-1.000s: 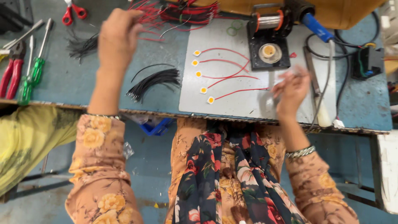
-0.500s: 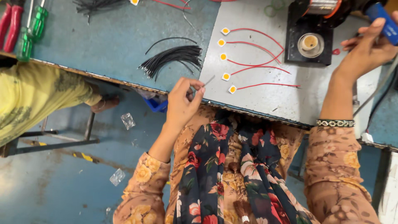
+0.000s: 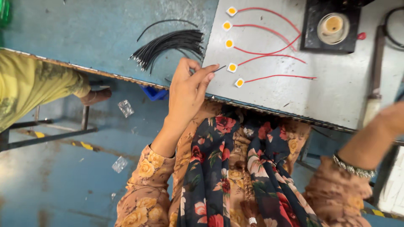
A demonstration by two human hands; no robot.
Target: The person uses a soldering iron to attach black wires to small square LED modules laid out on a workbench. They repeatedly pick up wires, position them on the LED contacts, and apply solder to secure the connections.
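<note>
Item, black wire (image 3: 219, 67): pinched between your left hand's (image 3: 185, 90) fingers (image 3: 205, 76), tip near the fourth yellow square (image 3: 232, 67), one o'clock of that hand on the desk (image 3: 332, 90); steady it before touching down; right hand's (image 3: 393, 117) fingers cannot be told.

I am looking down at a small electronics assembly workshop. The worn blue workbench (image 3: 84, 29) carries a bundle of cut black wires (image 3: 168, 44), and a grey metal sheet (image 3: 269, 92) laid on it holds a row of little square yellow chips (image 3: 232, 67), each joined to a red lead (image 3: 277, 77). A black stand with a round tan pad (image 3: 332, 25) sits at the sheet's far edge. Below the bench the painted concrete floor (image 3: 54, 176) is scuffed and littered with scraps, and another person in a yellow garment (image 3: 33, 88) sits at the same bench.
</note>
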